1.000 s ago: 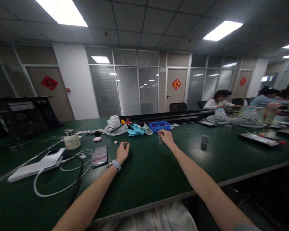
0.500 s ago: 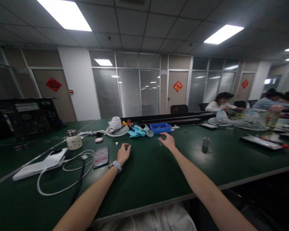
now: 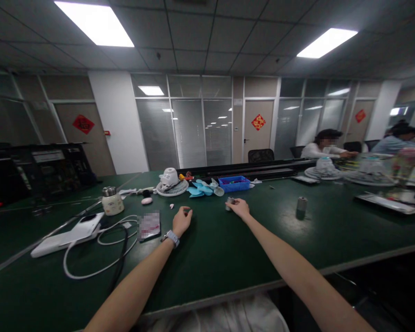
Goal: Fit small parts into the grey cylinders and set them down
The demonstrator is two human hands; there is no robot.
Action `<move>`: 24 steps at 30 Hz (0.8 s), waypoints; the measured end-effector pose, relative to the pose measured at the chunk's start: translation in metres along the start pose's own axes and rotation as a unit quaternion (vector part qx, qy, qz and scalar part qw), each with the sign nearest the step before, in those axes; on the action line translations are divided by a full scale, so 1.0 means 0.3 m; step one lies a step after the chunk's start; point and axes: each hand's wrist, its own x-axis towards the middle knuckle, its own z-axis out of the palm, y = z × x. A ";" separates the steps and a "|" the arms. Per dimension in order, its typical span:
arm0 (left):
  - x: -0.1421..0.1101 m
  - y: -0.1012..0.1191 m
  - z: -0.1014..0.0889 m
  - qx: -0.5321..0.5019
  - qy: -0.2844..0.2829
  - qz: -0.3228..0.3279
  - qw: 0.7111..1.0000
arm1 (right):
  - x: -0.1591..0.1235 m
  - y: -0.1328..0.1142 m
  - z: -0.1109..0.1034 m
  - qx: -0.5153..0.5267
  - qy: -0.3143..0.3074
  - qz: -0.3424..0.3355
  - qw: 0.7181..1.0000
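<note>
My right hand (image 3: 241, 208) has its thumb and fingers closed around a small grey metal cylinder (image 3: 229, 204) at the tabletop. A similar grey cylinder (image 3: 301, 204) stands upright farther right, apart from that hand. My left hand (image 3: 182, 221), with a watch on its wrist, rests near the table in front of me. Its fingers are loosely curled and apart, with nothing visible in them. Beyond the hands lie light-blue fan blades (image 3: 201, 188) and a blue bin (image 3: 234, 183) with small items inside. A white fan body on its grille (image 3: 171, 186) stands to their left.
On the left of the green table (image 3: 207, 258) are a phone (image 3: 150, 226), a white power bank (image 3: 67, 237), looped cables, a cream bottle (image 3: 112, 203) and a small pink case (image 3: 146, 201). Other people sit at the far right, near more fan parts (image 3: 323, 169).
The grey cylinder now shows plainly in my right hand, where only a faint blur was before. My view has turned slightly left. My left hand keeps its pose.
</note>
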 end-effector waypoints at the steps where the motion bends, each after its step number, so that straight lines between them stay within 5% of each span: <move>1: -0.002 0.004 -0.001 -0.007 0.001 0.000 1.000 | -0.022 -0.028 0.032 0.031 -0.026 -0.001 0.999; 5: -0.019 0.040 -0.011 -0.079 0.019 0.056 0.995 | -0.116 -0.126 0.183 0.168 -0.127 -0.033 0.977; 9: -0.035 0.090 -0.012 -0.102 0.017 0.124 0.987 | -0.170 -0.154 0.269 0.155 -0.137 -0.077 0.975; 15: -0.034 0.130 0.022 -0.081 0.014 0.131 0.988 | -0.181 -0.126 0.269 0.114 -0.132 -0.141 0.975; 24: -0.016 0.146 0.018 -0.134 0.053 0.052 0.988 | -0.196 -0.133 0.254 0.105 -0.139 -0.159 0.972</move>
